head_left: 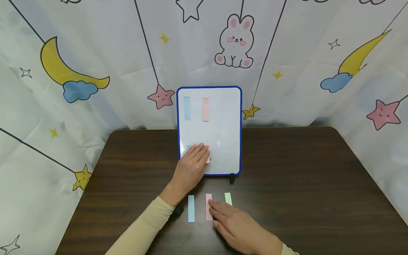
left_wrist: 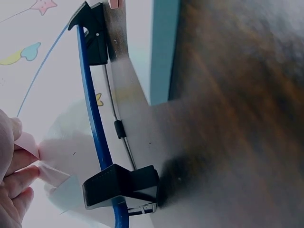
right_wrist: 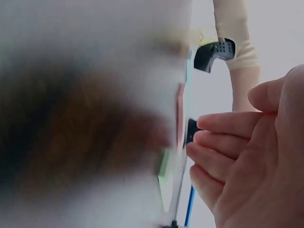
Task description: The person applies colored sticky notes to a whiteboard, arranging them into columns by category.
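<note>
The left hand (head_left: 192, 163) lies over the lower left of a blue-rimmed whiteboard (head_left: 224, 141), its fingers extended against the surface. Under and beside those fingers a pink paper strip (head_left: 208, 160) shows, partly covered. A pale blue strip (head_left: 189, 147) peeks out next to them, mostly hidden. On the table, the right hand (head_left: 237, 225) has its fingers extended, with fingertips at the edge of a pink sticky-note pad (head_left: 208, 209). That hand overlaps a green pad (head_left: 228, 198). A blue pad (head_left: 191, 209) lies left of the pink one.
Higher on the whiteboard are another blue strip (head_left: 187, 108) and another pink strip (head_left: 205, 109). Black clips (left_wrist: 123, 187) hold the board's lower edge above the dark wooden table (head_left: 302, 184). A printed curtain (head_left: 121, 32) hangs behind and at both sides.
</note>
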`<state>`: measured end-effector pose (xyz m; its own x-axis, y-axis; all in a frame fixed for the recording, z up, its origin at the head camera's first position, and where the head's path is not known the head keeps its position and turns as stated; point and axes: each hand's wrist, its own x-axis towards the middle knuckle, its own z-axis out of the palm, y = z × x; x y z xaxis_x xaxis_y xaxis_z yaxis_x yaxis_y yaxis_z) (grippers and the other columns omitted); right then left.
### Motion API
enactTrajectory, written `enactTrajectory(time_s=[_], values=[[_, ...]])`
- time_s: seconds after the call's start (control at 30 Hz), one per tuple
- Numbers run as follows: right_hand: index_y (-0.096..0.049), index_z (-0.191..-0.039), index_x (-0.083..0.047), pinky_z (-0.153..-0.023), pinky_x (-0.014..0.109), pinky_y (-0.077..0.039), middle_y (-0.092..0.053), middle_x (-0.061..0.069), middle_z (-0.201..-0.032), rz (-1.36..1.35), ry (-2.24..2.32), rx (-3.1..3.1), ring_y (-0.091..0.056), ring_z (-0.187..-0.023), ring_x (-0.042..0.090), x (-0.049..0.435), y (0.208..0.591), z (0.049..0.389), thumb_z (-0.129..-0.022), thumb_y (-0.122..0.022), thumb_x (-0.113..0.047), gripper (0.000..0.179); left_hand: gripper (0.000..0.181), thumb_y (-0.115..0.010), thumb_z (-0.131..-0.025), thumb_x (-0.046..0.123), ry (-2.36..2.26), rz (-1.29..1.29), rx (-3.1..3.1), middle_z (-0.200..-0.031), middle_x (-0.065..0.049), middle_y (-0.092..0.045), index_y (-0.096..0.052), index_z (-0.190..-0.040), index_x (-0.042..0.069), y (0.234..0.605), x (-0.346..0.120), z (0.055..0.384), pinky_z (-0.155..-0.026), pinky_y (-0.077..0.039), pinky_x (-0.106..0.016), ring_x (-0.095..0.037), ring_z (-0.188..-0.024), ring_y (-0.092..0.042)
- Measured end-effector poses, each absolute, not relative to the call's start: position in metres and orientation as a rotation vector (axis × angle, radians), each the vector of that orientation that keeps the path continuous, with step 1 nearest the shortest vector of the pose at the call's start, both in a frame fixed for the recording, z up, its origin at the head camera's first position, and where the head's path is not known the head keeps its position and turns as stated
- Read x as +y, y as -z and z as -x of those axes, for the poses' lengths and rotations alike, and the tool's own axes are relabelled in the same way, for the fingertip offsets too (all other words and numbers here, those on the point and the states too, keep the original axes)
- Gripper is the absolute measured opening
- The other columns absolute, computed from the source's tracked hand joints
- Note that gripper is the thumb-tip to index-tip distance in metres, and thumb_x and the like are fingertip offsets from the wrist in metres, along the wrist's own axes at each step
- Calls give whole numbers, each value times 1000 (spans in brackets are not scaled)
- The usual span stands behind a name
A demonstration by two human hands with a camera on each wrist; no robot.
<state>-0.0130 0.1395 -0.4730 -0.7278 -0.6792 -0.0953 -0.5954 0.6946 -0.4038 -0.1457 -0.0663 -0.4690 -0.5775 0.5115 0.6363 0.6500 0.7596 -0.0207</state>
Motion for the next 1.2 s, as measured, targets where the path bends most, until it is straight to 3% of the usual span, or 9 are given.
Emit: enactTrajectory(time_s=[0.27, 0.53, 0.73, 1.2], values=[[-46, -146, -14, -115, 42, -41, -35, -1, -159, 905, 542, 2858, -36, -146, 18, 155, 468, 31, -106, -34, -41, 51, 36, -70, -90, 17, 264, 871, -2300, -125, -10, -69, -68, -123, 3, 470, -66, 148, -111, -46, -39, -24, -122, -63], [-37, -151, -8, -118, 45, -37, -27, 3, -162, 775, 501, 3058, -31, -149, 21, 178, 466, 59, -104, -43, -38, 56, 36, -70, -90, 16, 290, 869, -2301, -126, -10, -69, -68, -123, 4, 470, -66, 149, -112, -45, -40, -25, -123, -63], [-29, -154, -8, -120, 47, -32, -20, 4, -164, 726, 454, 3045, -24, -152, 23, 185, 467, 70, -104, -41, -39, 60, 35, -69, -91, 15, 268, 870, -2312, -126, -9, -68, -67, -124, 4, 470, -67, 150, -112, -45, -39, -23, -123, -63], [-30, -153, -7, -121, 47, -31, -20, 6, -164, 733, 441, 3037, -23, -152, 24, 185, 470, 72, -104, -39, -39, 59, 40, -71, -87, 12, 254, 904, -2345, -132, -10, -65, -66, -126, 4, 471, -70, 145, -115, -42, -40, -25, -128, -59]])
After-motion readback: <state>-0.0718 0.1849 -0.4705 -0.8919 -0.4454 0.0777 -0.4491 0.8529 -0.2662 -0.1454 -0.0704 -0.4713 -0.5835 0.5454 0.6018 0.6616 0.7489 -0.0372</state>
